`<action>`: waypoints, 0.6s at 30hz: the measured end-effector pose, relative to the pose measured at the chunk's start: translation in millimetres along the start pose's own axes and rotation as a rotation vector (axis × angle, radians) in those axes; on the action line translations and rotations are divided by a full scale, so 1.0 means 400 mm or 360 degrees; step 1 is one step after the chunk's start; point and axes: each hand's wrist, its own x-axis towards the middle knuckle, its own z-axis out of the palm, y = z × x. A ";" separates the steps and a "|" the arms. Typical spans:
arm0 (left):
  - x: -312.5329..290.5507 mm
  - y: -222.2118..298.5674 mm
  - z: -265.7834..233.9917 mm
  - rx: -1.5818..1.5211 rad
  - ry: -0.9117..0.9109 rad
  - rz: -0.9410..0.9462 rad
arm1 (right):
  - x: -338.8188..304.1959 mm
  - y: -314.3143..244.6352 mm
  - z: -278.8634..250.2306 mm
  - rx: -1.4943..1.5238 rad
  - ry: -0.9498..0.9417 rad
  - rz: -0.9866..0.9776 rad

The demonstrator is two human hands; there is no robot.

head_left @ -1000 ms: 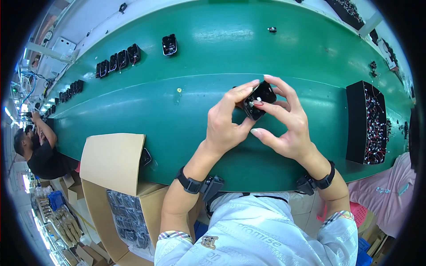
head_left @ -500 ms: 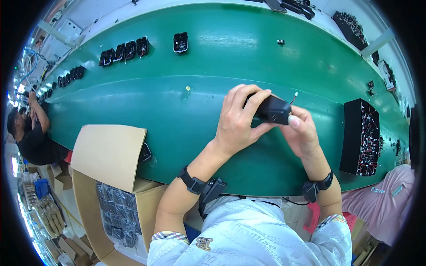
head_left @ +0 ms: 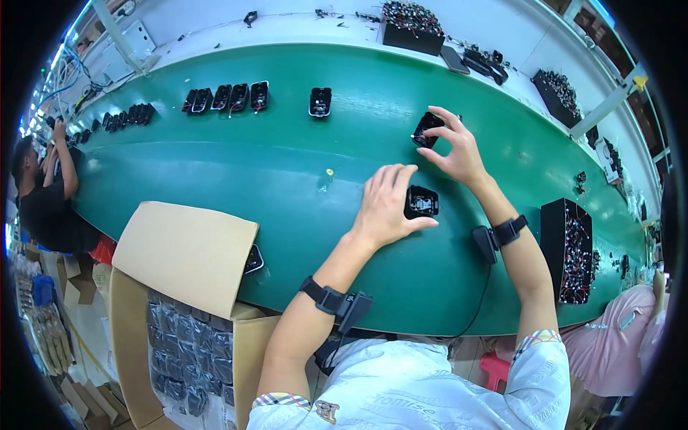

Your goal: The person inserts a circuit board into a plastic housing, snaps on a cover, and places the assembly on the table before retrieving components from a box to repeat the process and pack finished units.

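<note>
Bracketing blk housing (head_left: 423, 203) @ L hand's (head_left: 383, 211) 3 o'clock, thumb/fingers spread wide, contact unclear | R hand (head_left: 463, 153) half-curled round 2nd blk housing (head_left: 427, 125), 12 o'clock of 1st, grip unclear | forearms (head_left: 512, 236) angled: L→1, R→11 o'clock

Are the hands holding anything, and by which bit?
The right hand spans opposite edges of the farther black case; whether it grips cannot be told. The left hand spreads open around the nearer black case, apparently not holding it.
</note>
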 end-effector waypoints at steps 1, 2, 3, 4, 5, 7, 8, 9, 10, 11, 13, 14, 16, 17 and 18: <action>0.003 0.000 -0.002 -0.0016 -0.0033 0.0008 | 0.020 0.011 0.013 -0.0036 -0.0008 -0.0020; 0.005 0.001 -0.004 -0.0032 -0.0067 0.0016 | 0.036 0.019 0.026 -0.0072 -0.0015 -0.0039; 0.002 0.000 -0.007 -0.0002 -0.0083 0.0005 | 0.054 0.021 0.041 -0.0014 -0.0062 -0.0018; -0.001 -0.004 -0.005 0.0016 -0.0067 0.0011 | 0.071 0.021 0.055 -0.0010 -0.0050 -0.0040; -0.004 -0.008 -0.002 0.0078 -0.0122 0.0034 | 0.088 0.021 0.070 0.0050 -0.0107 -0.0012; -0.005 -0.011 -0.008 0.0108 -0.0205 0.0040 | 0.124 0.013 0.102 0.0123 -0.0150 -0.0012; -0.009 -0.009 -0.010 0.0133 -0.0191 0.0044 | 0.139 0.008 0.119 0.0086 -0.0170 -0.0025; -0.006 -0.008 -0.010 0.0100 -0.0179 0.0042 | 0.154 0.009 0.132 0.0038 -0.0181 -0.0033; -0.005 -0.005 -0.009 0.0066 -0.0169 0.0042 | 0.167 0.011 0.143 -0.0011 -0.0191 -0.0038; -0.004 -0.001 -0.006 0.0017 -0.0157 0.0024 | 0.179 0.015 0.154 0.0006 -0.0217 -0.0006; 0.000 0.006 -0.003 0.0049 -0.0151 0.0066 | 0.190 0.042 0.167 -0.0032 -0.0219 -0.0013; 0.002 0.008 0.001 0.0068 -0.0148 0.0098 | 0.190 0.061 0.168 -0.0070 -0.0238 -0.0012; 0.004 0.004 -0.009 0.0072 -0.0130 0.0099 | 0.188 0.044 0.170 0.0015 -0.0185 0.0029; 0.003 0.001 -0.012 0.0059 -0.0127 0.0072 | 0.185 0.041 0.165 0.0097 -0.0141 0.0073; 0.000 0.003 -0.016 0.0040 -0.0123 0.0042 | 0.179 0.042 0.148 0.0087 -0.0141 0.0082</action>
